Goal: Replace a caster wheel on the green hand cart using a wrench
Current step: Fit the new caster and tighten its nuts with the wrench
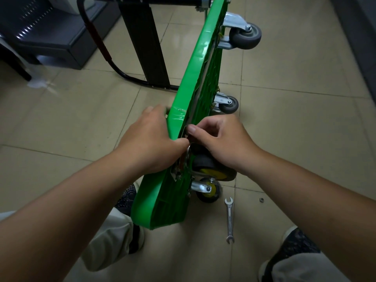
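The green hand cart (pixel 195 74) stands on its side on the tiled floor, underside facing right. My left hand (pixel 150 139) lies over its near top edge, fingers down the far face and thumb on the rim. My right hand (pixel 219 141) has curled fingers at the mounting plate of a caster with a yellow hub (pixel 213 169), thumb tip pinching something small at the cart's edge; what it pinches is hidden. A second yellow-hubbed caster (pixel 207 190) sits just below. Two grey casters (pixel 245 33) (pixel 228 103) are further along. A silver open-end wrench (pixel 230 220) lies on the floor.
A small nut (pixel 261 199) lies on the tiles right of the wrench. The cart's black handle (pixel 101 49) loops on the floor behind, beside a black post (pixel 146 41) and a dark cabinet (pixel 50 37). My shoes (pixel 295 247) and knees flank the cart.
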Tool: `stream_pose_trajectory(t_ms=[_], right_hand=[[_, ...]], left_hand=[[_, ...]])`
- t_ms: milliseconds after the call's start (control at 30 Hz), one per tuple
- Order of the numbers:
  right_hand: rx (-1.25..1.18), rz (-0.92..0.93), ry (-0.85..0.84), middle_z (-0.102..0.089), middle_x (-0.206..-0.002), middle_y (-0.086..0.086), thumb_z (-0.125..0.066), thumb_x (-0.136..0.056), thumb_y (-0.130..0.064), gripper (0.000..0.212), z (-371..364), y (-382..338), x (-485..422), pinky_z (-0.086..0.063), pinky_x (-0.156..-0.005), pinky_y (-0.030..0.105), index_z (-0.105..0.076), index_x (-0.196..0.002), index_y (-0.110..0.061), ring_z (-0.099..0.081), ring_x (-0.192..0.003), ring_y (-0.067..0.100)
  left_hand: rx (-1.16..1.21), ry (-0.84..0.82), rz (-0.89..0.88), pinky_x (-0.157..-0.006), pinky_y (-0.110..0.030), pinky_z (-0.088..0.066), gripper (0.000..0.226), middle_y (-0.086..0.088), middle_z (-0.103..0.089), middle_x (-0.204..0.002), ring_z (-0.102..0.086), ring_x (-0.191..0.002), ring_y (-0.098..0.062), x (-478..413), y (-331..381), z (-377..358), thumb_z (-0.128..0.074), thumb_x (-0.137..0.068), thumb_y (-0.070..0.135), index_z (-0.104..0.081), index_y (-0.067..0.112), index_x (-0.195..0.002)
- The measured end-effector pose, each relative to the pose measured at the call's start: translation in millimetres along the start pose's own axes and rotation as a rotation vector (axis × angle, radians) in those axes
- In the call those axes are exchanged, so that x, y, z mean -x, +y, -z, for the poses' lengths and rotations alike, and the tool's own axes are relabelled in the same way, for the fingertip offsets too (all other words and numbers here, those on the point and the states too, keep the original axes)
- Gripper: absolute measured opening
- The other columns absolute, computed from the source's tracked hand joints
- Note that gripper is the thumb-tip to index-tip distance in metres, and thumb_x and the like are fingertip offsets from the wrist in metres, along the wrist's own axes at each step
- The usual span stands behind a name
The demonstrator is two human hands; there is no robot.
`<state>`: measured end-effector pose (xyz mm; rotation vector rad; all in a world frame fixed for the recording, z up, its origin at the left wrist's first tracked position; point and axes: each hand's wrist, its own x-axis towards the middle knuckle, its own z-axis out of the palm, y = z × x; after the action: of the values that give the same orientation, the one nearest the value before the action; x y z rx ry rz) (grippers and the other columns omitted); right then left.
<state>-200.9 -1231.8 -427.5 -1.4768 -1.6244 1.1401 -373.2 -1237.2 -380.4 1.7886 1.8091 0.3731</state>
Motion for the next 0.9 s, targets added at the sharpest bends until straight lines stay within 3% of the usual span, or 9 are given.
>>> stream_pose_trajectory(t_ms=[100,233,367,500,700,800,900], right_hand=[[-0.087,-0.028,0.067,-0.075,-0.086,-0.005,-0.076,-0.087,-0.031,0.014,-3,1,0,-0.059,-0.076,0.025,-0.074,-0.095,-0.019,-0.07,-0.08,0.006],[-0.059,-0.004,0.082,-0.074,-0.082,-0.007,-0.075,-0.089,-0.03,0.01,-2,-1,1,-0.055,-0.069,0.018,-0.077,-0.09,-0.02,-0.068,-0.077,0.004],[-0.025,-0.043,0.017,-0.074,-0.08,-0.006,-0.07,-0.092,-0.035,0.018,3,1,2,-0.057,-0.072,0.026,-0.079,-0.089,-0.019,-0.069,-0.077,0.006],[-0.044,-0.045,-0.034,-0.076,-0.083,-0.007,-0.078,-0.085,-0.03,0.014,3,3,6,-0.059,-0.076,0.025,-0.079,-0.093,-0.018,-0.071,-0.079,0.004],[-0.103,0.025,0.051,-0.073,-0.093,-0.004,-0.083,-0.08,-0.017,0.025,-1,-1,5,-0.059,-0.074,0.022,-0.071,-0.101,-0.016,-0.07,-0.079,0.01],[-0.018,0.034,0.061,-0.074,-0.082,-0.005,-0.077,-0.086,-0.027,0.01,-3,-2,4,-0.058,-0.072,0.026,-0.076,-0.091,-0.018,-0.069,-0.076,0.007],[0.049,-0.015,0.055,-0.073,-0.072,-0.001,-0.064,-0.096,-0.037,0.03,-6,1,3,-0.054,-0.068,0.032,-0.078,-0.081,-0.016,-0.067,-0.069,0.011]], left_hand=[[-0.027,0.01,0.01,-0.082,-0.048,-0.058,0.063,-0.002,-0.058,-0.116,-0.065,-0.093,-0.025,0,1,0,-0.076,-0.076,0.042,-0.053,0.025,-0.132],[-0.002,-0.008,0.022,-0.08,-0.048,-0.059,0.075,-0.001,-0.06,-0.114,-0.066,-0.091,-0.023,4,7,2,-0.065,-0.062,0.053,-0.053,0.027,-0.131],[0.016,-0.004,0.032,-0.078,-0.048,-0.06,0.076,0.0,-0.063,-0.111,-0.068,-0.088,-0.022,7,11,3,-0.061,-0.058,0.056,-0.055,0.028,-0.128],[0.023,-0.002,0.022,-0.078,-0.047,-0.06,0.089,0.0,-0.065,-0.11,-0.069,-0.089,-0.022,7,12,3,-0.057,-0.049,0.07,-0.055,0.028,-0.128],[-0.033,0.022,0.008,-0.082,-0.046,-0.059,0.065,-0.001,-0.064,-0.112,-0.066,-0.092,-0.024,3,6,3,-0.076,-0.073,0.051,-0.058,0.025,-0.129],[-0.039,0.022,-0.005,-0.081,-0.046,-0.059,0.059,-0.002,-0.064,-0.111,-0.066,-0.092,-0.023,1,3,2,-0.076,-0.077,0.045,-0.058,0.024,-0.129],[-0.042,0.027,-0.005,-0.08,-0.046,-0.059,0.056,-0.002,-0.064,-0.109,-0.066,-0.089,-0.023,1,3,2,-0.075,-0.079,0.04,-0.058,0.024,-0.129]])
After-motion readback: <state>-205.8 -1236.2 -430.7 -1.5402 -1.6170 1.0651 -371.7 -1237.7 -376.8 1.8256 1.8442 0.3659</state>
